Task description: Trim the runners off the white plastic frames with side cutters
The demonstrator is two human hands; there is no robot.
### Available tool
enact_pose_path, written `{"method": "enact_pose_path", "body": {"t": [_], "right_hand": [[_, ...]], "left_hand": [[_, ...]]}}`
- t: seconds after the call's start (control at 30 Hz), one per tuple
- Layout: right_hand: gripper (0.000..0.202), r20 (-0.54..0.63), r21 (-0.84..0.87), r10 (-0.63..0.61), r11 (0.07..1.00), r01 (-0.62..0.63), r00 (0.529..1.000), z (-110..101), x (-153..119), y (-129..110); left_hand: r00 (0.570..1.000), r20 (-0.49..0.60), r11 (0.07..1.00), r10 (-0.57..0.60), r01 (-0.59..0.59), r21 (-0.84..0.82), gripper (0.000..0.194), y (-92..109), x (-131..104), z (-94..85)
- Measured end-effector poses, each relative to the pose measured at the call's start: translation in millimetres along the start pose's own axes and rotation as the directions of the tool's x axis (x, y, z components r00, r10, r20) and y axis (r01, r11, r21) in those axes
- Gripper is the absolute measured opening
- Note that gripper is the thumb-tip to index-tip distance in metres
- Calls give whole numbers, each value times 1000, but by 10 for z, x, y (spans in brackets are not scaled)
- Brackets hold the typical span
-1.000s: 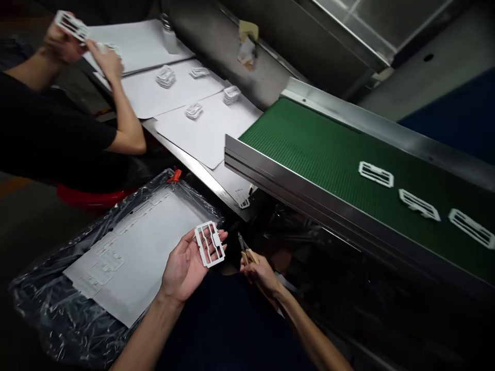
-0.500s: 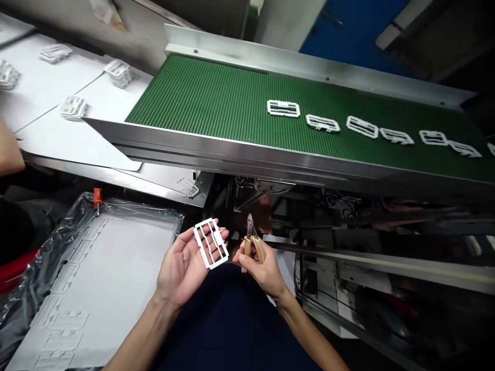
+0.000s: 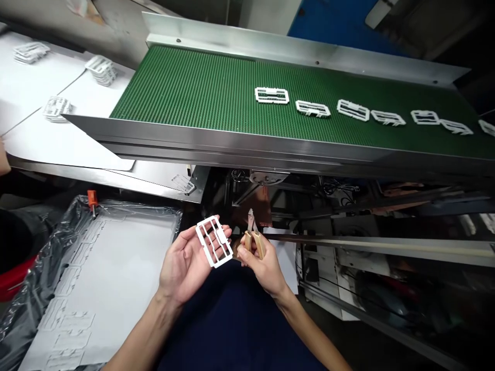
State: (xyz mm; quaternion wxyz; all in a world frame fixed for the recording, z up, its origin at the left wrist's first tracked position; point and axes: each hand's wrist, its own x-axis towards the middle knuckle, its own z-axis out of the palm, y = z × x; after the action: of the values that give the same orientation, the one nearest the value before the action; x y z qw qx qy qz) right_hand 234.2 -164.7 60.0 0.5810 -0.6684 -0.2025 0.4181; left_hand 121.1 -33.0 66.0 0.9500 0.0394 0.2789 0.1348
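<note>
My left hand (image 3: 181, 270) is palm up, holding a white plastic frame (image 3: 221, 236) with slots and thin bars. The frame rests tilted across the fingers, and the thumb lies to its left. In my right hand (image 3: 267, 269) is a pair of nippers (image 3: 258, 247) with tan handles. Its fingers wrap round the handles, and the metal jaws point up and away from me. A small gap separates the nippers from the frame.
Beyond my hands runs a green conveyor belt (image 3: 185, 87) with metal side walls, carrying several similar frames (image 3: 271, 96). Stacked frames (image 3: 101, 70) stand on the white-covered table at left. Below it is a plastic-lined box (image 3: 124, 268) with flat frames along its left side.
The view has shifted, so the conveyor and table appear farther left and higher. My left hand and the frame have moved slightly right, closer to the nippers. Both grips look the same.
</note>
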Motion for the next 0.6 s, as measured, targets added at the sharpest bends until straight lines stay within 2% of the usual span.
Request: {"method": "enact_pose_path", "body": {"t": [0.23,0.5,0.6], "right_hand": [[17,5,22,14,1000,-14,1000,58,48,39],[17,29,7,-12,1000,12,999,149,82,-15],[19,4,-28,-29,999,30,1000,190,98,-10]], "left_hand": [[1000,-10,1000,22,-22,-16,39,36,-50,-32],[999,23,997,44,-42,-65,39,48,-22,-9],[998,56,998,29,-26,-50,38,37,7,-20]]}}
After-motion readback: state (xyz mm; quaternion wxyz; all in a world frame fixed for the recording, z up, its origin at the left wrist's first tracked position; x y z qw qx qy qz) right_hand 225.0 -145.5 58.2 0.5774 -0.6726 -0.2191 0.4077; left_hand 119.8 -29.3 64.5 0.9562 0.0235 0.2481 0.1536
